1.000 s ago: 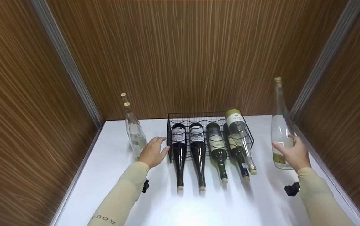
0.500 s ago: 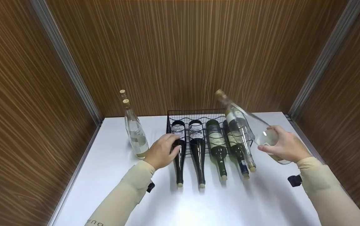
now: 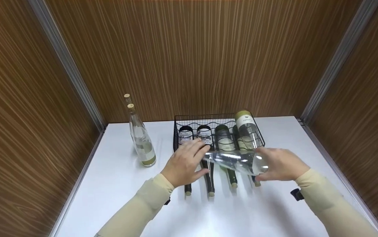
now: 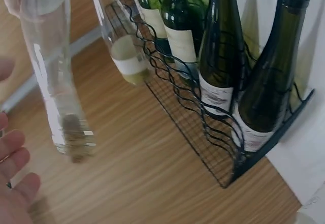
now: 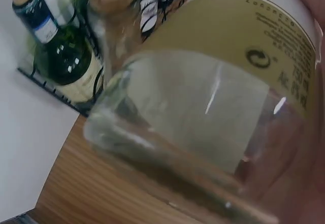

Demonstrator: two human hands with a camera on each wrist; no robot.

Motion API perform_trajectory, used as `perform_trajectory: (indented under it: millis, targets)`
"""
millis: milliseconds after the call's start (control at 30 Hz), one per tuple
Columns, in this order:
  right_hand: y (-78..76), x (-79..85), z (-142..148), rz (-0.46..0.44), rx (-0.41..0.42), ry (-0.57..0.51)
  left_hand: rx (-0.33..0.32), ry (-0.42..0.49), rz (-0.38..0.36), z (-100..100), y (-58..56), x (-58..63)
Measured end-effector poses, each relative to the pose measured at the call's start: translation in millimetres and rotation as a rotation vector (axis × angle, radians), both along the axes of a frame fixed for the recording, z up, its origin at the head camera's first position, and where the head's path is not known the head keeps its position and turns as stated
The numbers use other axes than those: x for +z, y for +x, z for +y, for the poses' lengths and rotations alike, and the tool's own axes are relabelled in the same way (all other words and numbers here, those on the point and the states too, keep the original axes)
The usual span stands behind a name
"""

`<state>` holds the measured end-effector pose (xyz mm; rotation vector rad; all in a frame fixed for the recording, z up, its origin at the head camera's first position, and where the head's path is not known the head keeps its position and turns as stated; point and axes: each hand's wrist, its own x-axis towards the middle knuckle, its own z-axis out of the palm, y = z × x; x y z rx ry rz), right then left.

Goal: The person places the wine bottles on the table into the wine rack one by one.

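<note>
My right hand (image 3: pixel 279 164) grips a clear glass bottle (image 3: pixel 231 161) around its base end. The bottle lies nearly level over the rack, neck to the left; its cork (image 4: pixel 75 132) blurs in the left wrist view. Close to that neck is my left hand (image 3: pixel 185 163), fingers spread and apart from the glass in the left wrist view. The gold and white label (image 5: pixel 213 26) fills much of the right wrist view. Beneath, a black wire rack (image 3: pixel 175 131) holds two dark bottles (image 3: pixel 209 177) and two green bottles (image 3: pixel 222 131), with another clear bottle (image 3: pixel 246 123) lying on top at right.
Two clear corked bottles (image 3: pixel 143 144) stand upright on the white table (image 3: pixel 120 191), left of the rack. Wood-grain panels (image 3: pixel 189 59) close off the back and both sides. Several bottle necks stick out toward the table's front.
The right hand has lifted the clear bottle from the right side, tipped it from upright to nearly level, and brought it left over the rack. My left hand has moved right toward its neck.
</note>
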<state>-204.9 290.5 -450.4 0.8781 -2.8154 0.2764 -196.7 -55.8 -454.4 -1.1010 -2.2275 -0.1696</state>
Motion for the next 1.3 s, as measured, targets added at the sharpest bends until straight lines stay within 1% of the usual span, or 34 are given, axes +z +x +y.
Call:
perform_trajectory:
  millis: [67,167,267,367,433,567,700,900,1000,1100,1300]
  targets:
    - [4.9,-0.9,-8,0.011,0.036,0.029,0.026,-0.067,-0.037,4,2.3,-0.8]
    - [12.4,-1.6,-20,0.027,0.074,0.066,0.061,-0.158,-0.121,8,5.2,-4.0]
    - [18.4,-2.7,-29,0.043,0.105,0.091,0.087,-0.239,-0.208,11,8.6,-9.9]
    - [22.9,-3.8,-36,0.055,0.130,0.104,0.104,-0.297,-0.271,12,11.8,-16.9]
    - [25.2,-4.6,-39,0.068,0.147,0.111,0.113,-0.313,-0.312,13,13.7,-21.1]
    - [28.6,-6.0,-42,0.085,0.174,0.121,0.117,-0.316,-0.396,13,15.1,-28.2]
    - [29.3,-6.8,-44,0.091,0.180,0.126,0.095,-0.315,-0.464,13,13.4,-34.4]
    - [26.9,-9.8,-46,0.075,0.180,0.144,0.048,-0.275,-0.533,12,10.9,-43.6]
    - [26.4,-10.9,-46,0.073,0.182,0.149,0.039,-0.260,-0.548,12,11.2,-45.3]
    - [26.3,-10.4,-46,0.081,0.181,0.146,0.043,-0.258,-0.545,12,11.5,-45.0]
    - [25.7,-10.8,-47,0.109,0.190,0.130,0.046,-0.256,-0.513,11,11.5,-45.1]
